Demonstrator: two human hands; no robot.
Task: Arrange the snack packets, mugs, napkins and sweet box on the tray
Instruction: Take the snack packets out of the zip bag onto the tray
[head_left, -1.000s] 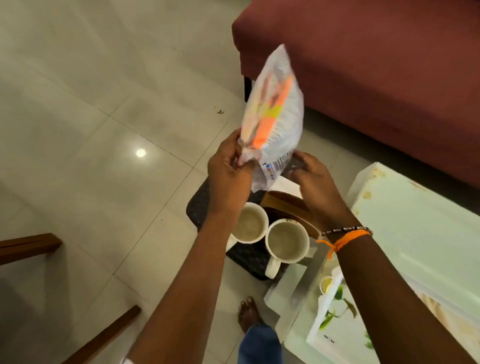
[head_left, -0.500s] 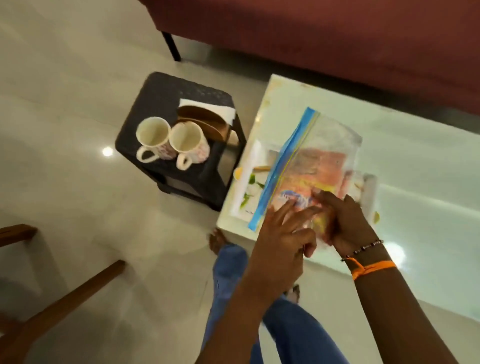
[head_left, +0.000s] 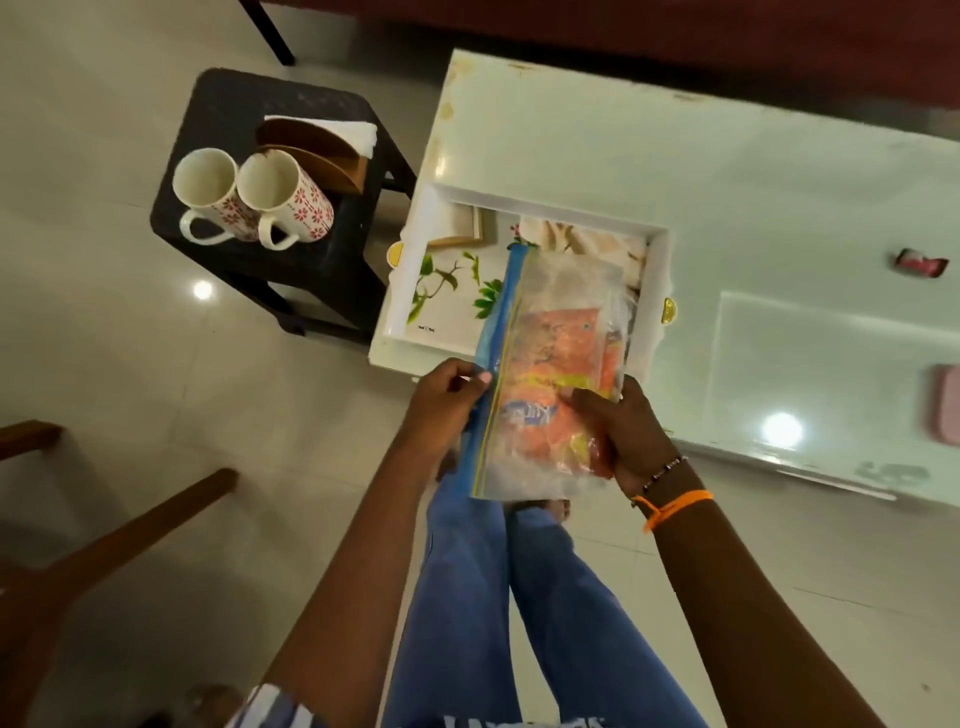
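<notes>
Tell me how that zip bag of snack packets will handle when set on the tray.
The zip bag is thin clear plastic, so probably floppy; both hands support it. Its glossy film may be slippery. It looks light: the left hand only pinches the blue zip edge.

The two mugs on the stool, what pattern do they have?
White mugs with red flower prints, clear in the head view.

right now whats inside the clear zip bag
Orange snack packets show through the clear zip bag, held by both hands. How many cannot be told; the right hand covers part.
</notes>
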